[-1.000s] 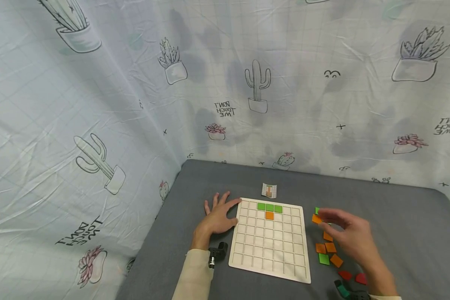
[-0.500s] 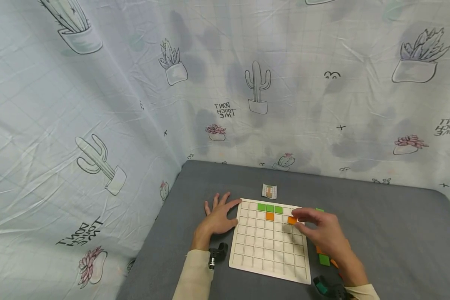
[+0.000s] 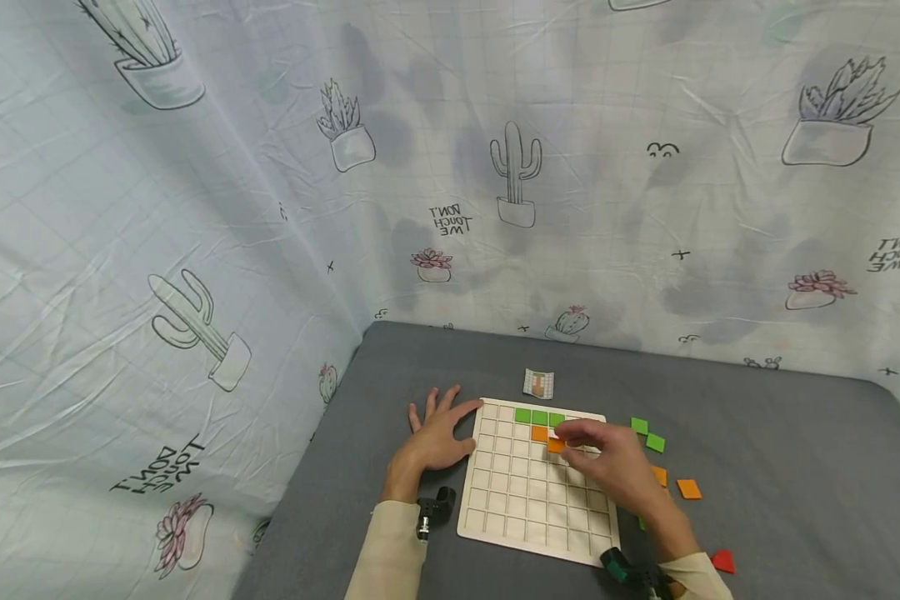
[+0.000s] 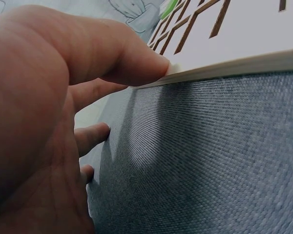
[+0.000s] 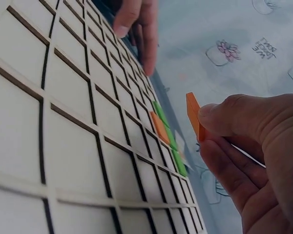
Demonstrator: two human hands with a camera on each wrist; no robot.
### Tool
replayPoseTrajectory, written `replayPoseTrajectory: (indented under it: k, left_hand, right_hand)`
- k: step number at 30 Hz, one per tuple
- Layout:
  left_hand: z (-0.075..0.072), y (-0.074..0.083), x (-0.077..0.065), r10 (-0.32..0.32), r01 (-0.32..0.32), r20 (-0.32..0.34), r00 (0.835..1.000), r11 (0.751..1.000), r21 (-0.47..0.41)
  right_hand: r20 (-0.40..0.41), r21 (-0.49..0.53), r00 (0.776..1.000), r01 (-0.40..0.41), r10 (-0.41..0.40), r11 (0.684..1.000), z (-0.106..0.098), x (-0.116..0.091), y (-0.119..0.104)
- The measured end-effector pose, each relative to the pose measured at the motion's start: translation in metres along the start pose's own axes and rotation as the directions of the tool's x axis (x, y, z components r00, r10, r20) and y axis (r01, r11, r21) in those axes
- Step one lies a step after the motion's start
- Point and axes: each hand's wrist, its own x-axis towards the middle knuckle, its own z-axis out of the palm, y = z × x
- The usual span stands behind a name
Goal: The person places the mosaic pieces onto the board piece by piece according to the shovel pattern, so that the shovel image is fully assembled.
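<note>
A pale wooden grid board (image 3: 521,500) lies on the grey table. Along its far row sit three green square tiles (image 3: 540,417), with one orange tile (image 3: 539,433) in the row below the middle one. My left hand (image 3: 438,437) rests spread at the board's far left corner; in the left wrist view its thumb (image 4: 136,63) touches the board's edge (image 4: 234,68). Between thumb and fingers, my right hand (image 3: 611,462) pinches another orange square tile (image 5: 193,117). The right wrist view has that tile tilted on edge, above the board and apart from it.
Behind the board lies a small printed card (image 3: 538,383) with a coloured grid pattern. Right of the board are loose green tiles (image 3: 639,426), orange tiles (image 3: 688,489) and a red piece (image 3: 723,561), some partly hidden by my right arm. A patterned curtain (image 3: 600,208) hangs behind the table.
My right hand has moved left from the loose tiles to over the board, carrying an orange tile to near the placed orange one. The left hand has stayed still.
</note>
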Motion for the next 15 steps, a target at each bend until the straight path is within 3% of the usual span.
replayPoseTrajectory:
  k: [15]
  left_hand:
    - [0.001,-0.001,0.001,0.001,-0.001,0.001,1.0,1.0,0.007]
  right_hand:
    - [0.041,-0.047,0.998,0.046,-0.044,0.998,0.023,0.009,0.001]
